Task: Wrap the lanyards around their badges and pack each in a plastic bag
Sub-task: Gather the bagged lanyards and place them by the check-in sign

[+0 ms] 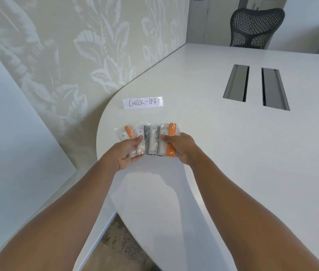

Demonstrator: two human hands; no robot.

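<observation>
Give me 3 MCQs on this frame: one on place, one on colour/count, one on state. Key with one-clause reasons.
1. Where is the CHECK-IN sign relative to the bagged badges?
A. Beyond them, toward the wall
B. Under them
C. On the chair

2. Which lanyard colours show through the bags?
A. All blue
B. Orange on the outer ones, dark grey in the middle
C. All green

3. What are the hands doing?
A. Both resting flat on the table, away from the bags
B. Only the right touches the bags
C. The left hand and right hand each grip one side of the fanned bags

Key: 1 A, the sign stands past the bags near the table edge; 2 B, orange strips flank two dark ones; 3 C, fingers of both hands curl onto the bags.
</observation>
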